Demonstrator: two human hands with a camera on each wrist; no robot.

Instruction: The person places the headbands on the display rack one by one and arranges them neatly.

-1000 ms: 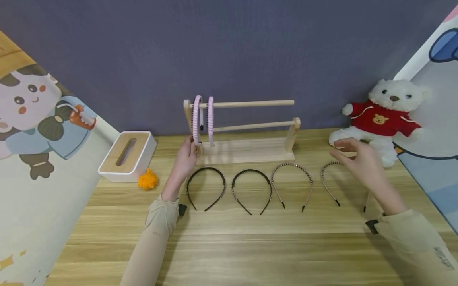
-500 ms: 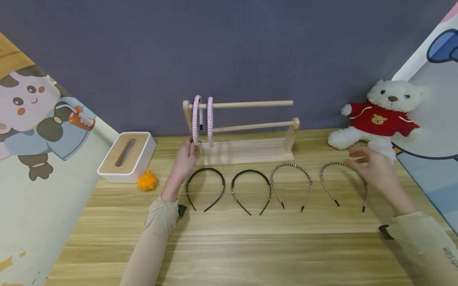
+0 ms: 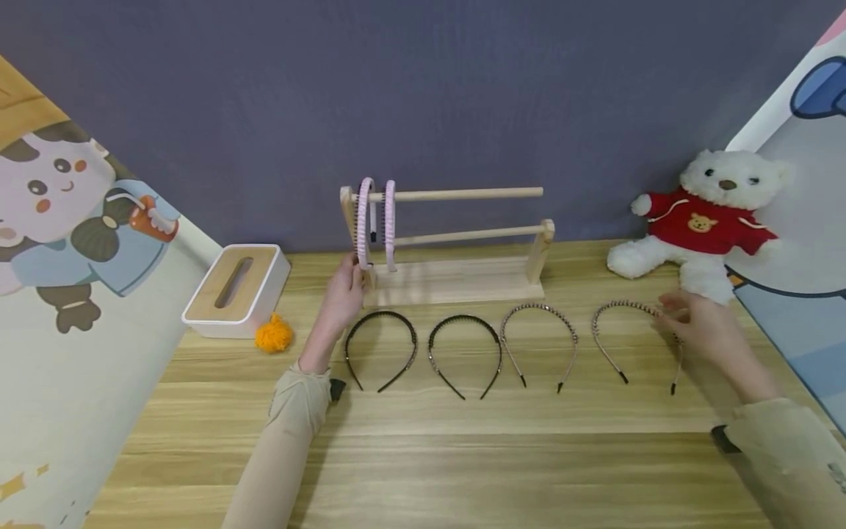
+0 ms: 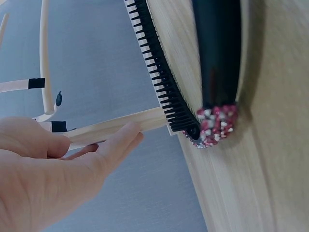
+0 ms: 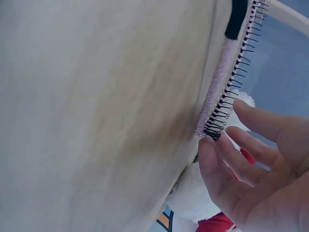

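My left hand [image 3: 342, 292] grips the lower left upright of a wooden headband rack [image 3: 456, 283]; the left wrist view shows thumb and fingers on either side of the wooden upright [image 4: 120, 122]. Two pink headbands [image 3: 362, 224] hang at the rack's left end. My right hand [image 3: 710, 334] is at the right side of a pinkish beaded headband [image 3: 604, 340] lying on the table. In the right wrist view its fingers are spread beside the toothed headband [image 5: 217, 92], with the thumb apart from the other fingers; whether a fingertip touches it is hard to tell.
Two black headbands [image 3: 463, 318] and another beaded headband [image 3: 538, 305] lie in a row before the rack. At left are a white tissue box [image 3: 264, 294] and an orange pompom [image 3: 274, 333]. A white teddy bear [image 3: 703, 220] in red sits behind my right hand.
My right hand has moved right and toward me, from above the rightmost headband to its right side. The left hand stays on the rack.
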